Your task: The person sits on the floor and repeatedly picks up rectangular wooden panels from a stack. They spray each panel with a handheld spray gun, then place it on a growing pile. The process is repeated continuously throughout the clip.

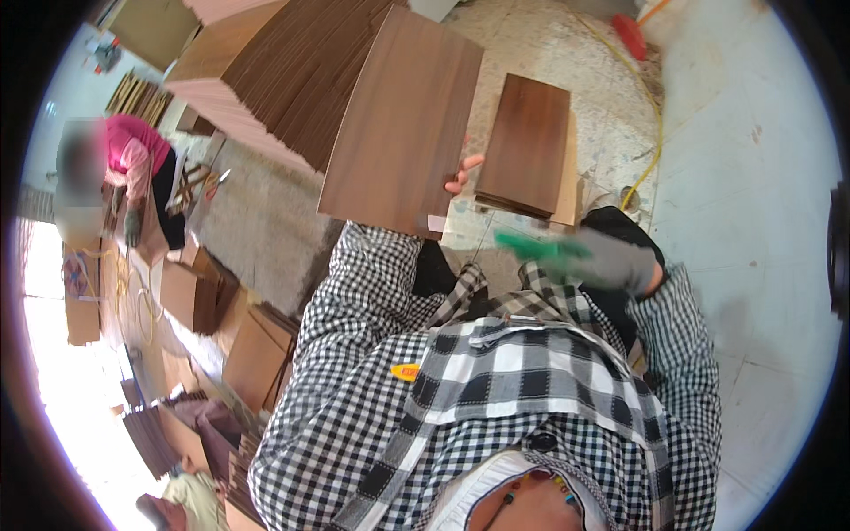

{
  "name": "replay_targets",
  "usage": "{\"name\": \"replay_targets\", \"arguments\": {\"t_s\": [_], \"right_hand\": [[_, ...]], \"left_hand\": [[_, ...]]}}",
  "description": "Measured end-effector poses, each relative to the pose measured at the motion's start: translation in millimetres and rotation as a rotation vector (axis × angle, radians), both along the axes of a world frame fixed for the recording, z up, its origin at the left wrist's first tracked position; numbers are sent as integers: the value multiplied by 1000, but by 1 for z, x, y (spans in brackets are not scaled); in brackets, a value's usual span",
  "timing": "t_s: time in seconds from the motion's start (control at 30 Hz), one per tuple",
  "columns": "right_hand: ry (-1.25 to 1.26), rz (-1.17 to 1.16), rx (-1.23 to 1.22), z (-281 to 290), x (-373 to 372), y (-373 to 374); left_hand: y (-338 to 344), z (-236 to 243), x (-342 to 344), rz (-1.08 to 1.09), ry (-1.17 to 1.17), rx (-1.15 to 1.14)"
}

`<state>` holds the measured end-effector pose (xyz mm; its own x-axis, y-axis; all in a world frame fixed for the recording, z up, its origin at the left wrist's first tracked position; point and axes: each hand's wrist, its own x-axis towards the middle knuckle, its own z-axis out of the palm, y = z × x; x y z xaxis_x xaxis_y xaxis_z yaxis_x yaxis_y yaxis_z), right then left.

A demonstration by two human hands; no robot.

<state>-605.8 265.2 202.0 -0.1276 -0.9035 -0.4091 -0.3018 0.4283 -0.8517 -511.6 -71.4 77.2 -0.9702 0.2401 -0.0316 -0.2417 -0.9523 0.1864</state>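
Observation:
A flat brown wood-grain board [403, 124] is held up in front of me, tilted. My left hand [462, 174] is closed on it from behind; only bare fingertips show, curled by its right edge, and the board hides the rest. To the right lies a short stack of darker brown boards [524, 146] on a lighter piece. Just nearer than this stack, my right hand [575, 258] wears a grey and green glove. Its green fingers stretch leftward, apart from the held board, blurred by motion, with nothing seen in them.
A tall stack of brown boards [297, 75] rises beyond the held board at left. A yellow cable [660, 119] runs along the floor by a pale wall [753, 248]. Cartons [197, 292] and loose panels [255, 358] lie at left. A person in pink [142, 155] bends there; another is lower left.

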Motion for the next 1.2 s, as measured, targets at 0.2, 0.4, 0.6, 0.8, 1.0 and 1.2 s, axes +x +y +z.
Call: {"name": "replay_targets", "arguments": {"t_s": [0.2, 0.4, 0.6, 0.8, 1.0, 1.2], "right_hand": [[-300, -339, -88, -40, -10, 29], [-549, -593, -86, -132, -12, 41], [-718, -740, -314, -141, -7, 54], [-755, -604, -236, -156, -16, 48], [-789, -644, -132, -161, -14, 46], [-672, -527, -180, -185, -35, 70]], "left_hand": [[-25, 20, 27, 68, 85, -136], [-73, 24, 173, 248, 304, -324], [-50, 25, 459, 868, -757, -1017], [104, -4, 628, 561, -2265, -1663], [175, -51, 646, 346, -2758, -1396], [63, -25, 490, 386, -1954, -2335]]}}
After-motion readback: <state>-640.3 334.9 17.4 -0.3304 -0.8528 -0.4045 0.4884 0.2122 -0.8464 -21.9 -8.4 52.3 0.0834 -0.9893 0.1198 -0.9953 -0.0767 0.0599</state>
